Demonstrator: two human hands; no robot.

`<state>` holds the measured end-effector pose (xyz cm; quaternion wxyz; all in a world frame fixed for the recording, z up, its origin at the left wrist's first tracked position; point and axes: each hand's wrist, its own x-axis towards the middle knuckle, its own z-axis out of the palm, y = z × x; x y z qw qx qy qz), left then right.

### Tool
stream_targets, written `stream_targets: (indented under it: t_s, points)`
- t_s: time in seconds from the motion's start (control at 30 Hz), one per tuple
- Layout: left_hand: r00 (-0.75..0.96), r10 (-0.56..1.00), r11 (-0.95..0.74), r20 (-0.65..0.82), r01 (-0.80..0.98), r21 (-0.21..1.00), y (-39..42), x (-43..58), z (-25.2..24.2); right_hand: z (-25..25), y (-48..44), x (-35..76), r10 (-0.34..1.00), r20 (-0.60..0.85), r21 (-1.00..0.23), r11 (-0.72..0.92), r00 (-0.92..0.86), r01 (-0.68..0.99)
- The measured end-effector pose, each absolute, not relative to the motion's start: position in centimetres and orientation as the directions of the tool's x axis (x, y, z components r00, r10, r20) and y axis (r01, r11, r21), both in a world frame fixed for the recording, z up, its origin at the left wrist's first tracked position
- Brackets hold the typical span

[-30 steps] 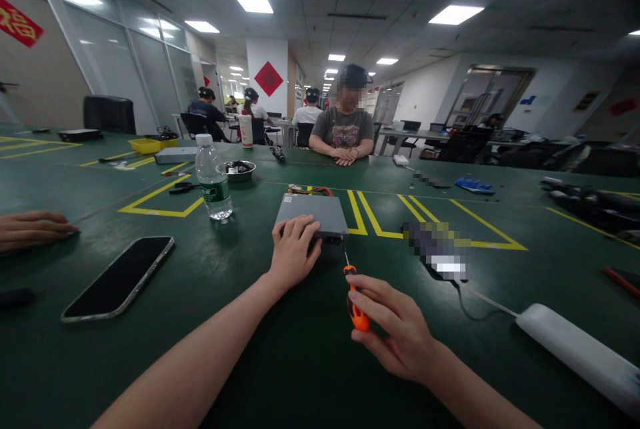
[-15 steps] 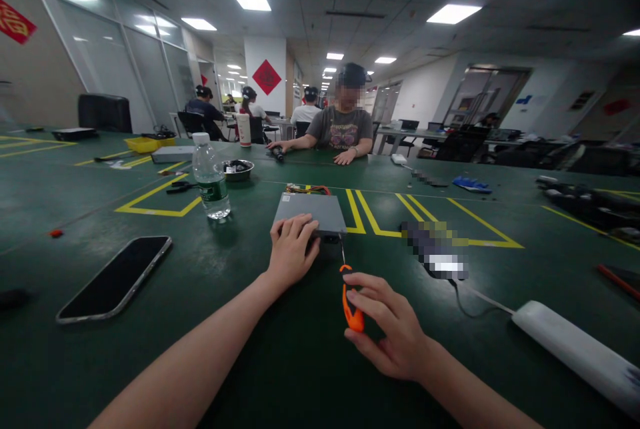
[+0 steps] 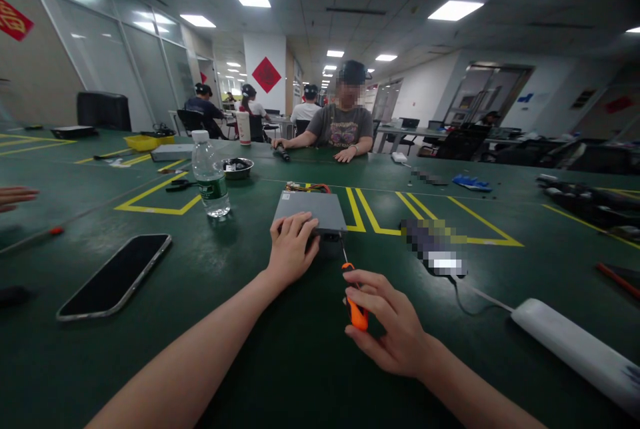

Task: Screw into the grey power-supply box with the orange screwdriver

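A flat grey metal box (image 3: 320,209) lies on the green table, with colored wires (image 3: 305,187) at its far edge. My left hand (image 3: 294,249) grips the box's near left part, fingers on top and thumb at the near side. Between the thumb and fingers of my right hand (image 3: 387,319) is an orange and black screwdriver (image 3: 356,309). Its shaft points away from me, and the tip meets the near right corner of the box. Whether a screw sits under the tip is too small to tell.
Left of the box stand a water bottle (image 3: 211,179) and a metal bowl (image 3: 237,167); a phone (image 3: 117,275) lies nearer. At right are a blurred device (image 3: 435,249) and a white power strip (image 3: 575,349). A person (image 3: 343,122) sits opposite. Another person's hand (image 3: 16,197) shows at the left edge.
The screwdriver's handle has shifted slightly right and turned in my right fingers. My left hand has stayed on the box. Another person's hand has appeared at the left edge.
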<state>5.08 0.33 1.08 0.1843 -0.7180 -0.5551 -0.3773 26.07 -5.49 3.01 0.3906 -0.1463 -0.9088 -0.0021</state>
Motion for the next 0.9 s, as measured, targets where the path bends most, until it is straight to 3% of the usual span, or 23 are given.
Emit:
stream_targets:
  t_s: [0.2,0.47,0.7,0.9]
  points:
    - [0.103,0.655,-0.322,0.749,0.934,0.153,0.31,5.05,1.1,2.71,-5.11,26.32,0.296,0.707,-0.219,0.955,-0.642,0.199]
    - [0.097,0.657,-0.313,0.747,0.937,0.155,0.32,5.08,1.07,3.1,-5.33,26.18,0.248,0.661,-0.071,0.96,-0.709,0.27]
    - [0.098,0.656,-0.325,0.749,0.932,0.163,0.28,5.08,1.14,2.78,-5.16,26.25,0.277,0.689,-0.175,0.96,-0.669,0.217]
    - [0.101,0.659,-0.319,0.746,0.935,0.155,0.28,5.08,1.15,3.48,-5.51,25.91,0.212,0.656,-0.028,0.966,-0.725,0.257]
